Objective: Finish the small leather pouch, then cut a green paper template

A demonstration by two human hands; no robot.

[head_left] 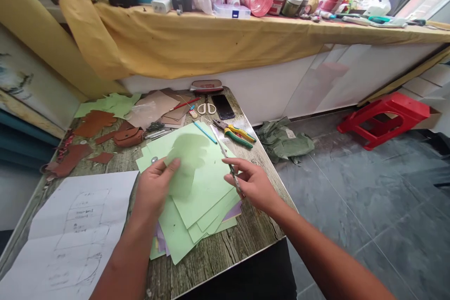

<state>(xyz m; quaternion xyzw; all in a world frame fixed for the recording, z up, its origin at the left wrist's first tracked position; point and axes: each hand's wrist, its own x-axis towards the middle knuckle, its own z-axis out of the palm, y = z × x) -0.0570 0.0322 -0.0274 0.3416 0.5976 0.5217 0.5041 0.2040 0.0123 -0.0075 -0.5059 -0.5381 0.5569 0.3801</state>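
Note:
My left hand [156,180] is closed on a light green paper cutout [183,164] with a wavy-edged, scalloped outline, holding it up between thumb and fingers; the cutout is slightly blurred. In my right hand [251,182] is a slim, long tool [232,171] with a pale narrow front part and a dark patterned grip; I cannot tell its exact kind. Beneath both hands lies a stack of light green paper sheets [204,197], with purple edges showing underneath. A light blue pen-like stick [205,132] rests on the upper part of the stack.
Pliers [236,132], a black phone [223,106] and white-handled scissors [206,108] lie beyond the stack. To the left are brown leather pieces [94,124], a small brown pouch [128,137] and a white sheet with drawings [77,225]. A red stool [386,117] stands right.

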